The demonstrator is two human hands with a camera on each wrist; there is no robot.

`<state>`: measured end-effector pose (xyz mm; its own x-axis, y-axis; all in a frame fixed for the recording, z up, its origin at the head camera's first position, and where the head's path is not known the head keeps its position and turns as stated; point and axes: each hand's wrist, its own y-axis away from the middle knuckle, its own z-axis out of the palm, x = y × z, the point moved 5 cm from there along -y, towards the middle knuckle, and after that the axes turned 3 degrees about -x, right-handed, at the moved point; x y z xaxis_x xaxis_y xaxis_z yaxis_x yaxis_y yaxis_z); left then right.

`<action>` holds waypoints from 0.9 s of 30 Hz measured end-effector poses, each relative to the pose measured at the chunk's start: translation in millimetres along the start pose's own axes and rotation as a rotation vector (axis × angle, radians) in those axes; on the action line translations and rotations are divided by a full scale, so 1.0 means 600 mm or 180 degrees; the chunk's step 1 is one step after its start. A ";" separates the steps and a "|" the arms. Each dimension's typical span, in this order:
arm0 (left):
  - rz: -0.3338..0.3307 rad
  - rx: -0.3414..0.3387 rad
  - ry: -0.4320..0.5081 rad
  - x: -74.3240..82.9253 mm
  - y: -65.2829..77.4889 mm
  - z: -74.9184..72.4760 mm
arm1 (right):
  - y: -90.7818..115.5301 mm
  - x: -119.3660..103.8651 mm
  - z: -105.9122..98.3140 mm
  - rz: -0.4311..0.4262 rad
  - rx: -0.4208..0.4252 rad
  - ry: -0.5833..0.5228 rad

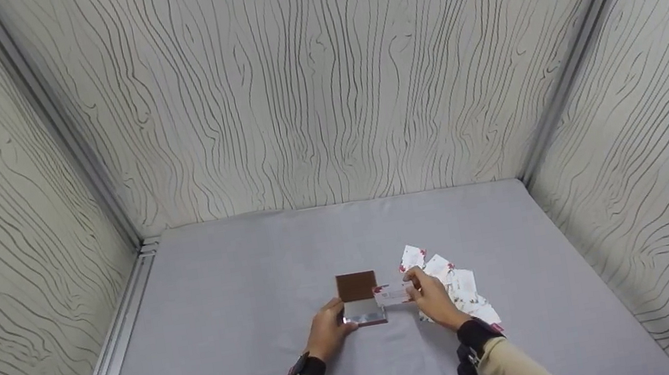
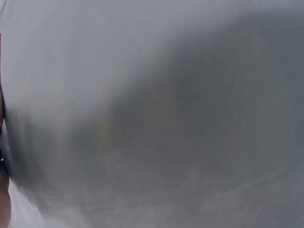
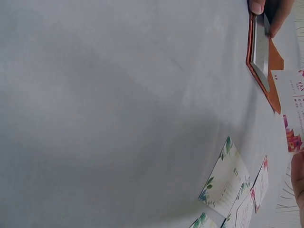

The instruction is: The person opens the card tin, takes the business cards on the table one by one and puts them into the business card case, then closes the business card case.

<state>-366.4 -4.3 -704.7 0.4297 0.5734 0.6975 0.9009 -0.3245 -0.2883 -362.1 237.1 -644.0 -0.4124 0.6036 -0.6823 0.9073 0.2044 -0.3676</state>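
Nearby, scattered cards (image 1: pixel 465 284) partly behind right hand (image 1: pixel 435 300)

On the table (image 1: pixel 237 290), from where I stand: card case (image 1: pixel 357 286) about mid-width | left hand (image 1: pixel 328 330) at its left side, touching | single card (image 1: pixel 392 294) to its right, reaching its right edge, in the right hand (image 1: pixel 434 298) | loose cards (image 1: pixel 467 284) further right, overlapping, partly beneath that hand | rail (image 1: pixel 112 370) along table's left edge | wall panel (image 1: pixel 318 83) behind everything
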 end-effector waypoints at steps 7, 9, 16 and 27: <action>0.0067 0.0010 -0.0001 0.003 0.002 -0.003 | -0.003 -0.006 0.017 -0.0039 -0.0095 -0.0055; 0.0070 -0.0003 -0.0020 0.003 0.002 -0.004 | -0.004 -0.010 0.021 -0.0113 -0.0093 -0.0021; -0.0037 -0.0042 0.0098 -0.003 0.001 -0.004 | -0.009 -0.026 0.035 -0.0382 -0.0119 0.0102; 0.0074 0.0105 0.0085 0.008 0.005 -0.007 | -0.011 -0.038 0.054 -0.0509 -0.0020 0.0157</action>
<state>-362.0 -5.3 -699.2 0.4492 0.5456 0.7075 0.8924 -0.3122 -0.3258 -361.4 197.0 -646.8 -0.5471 0.6002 -0.5835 0.8310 0.3056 -0.4648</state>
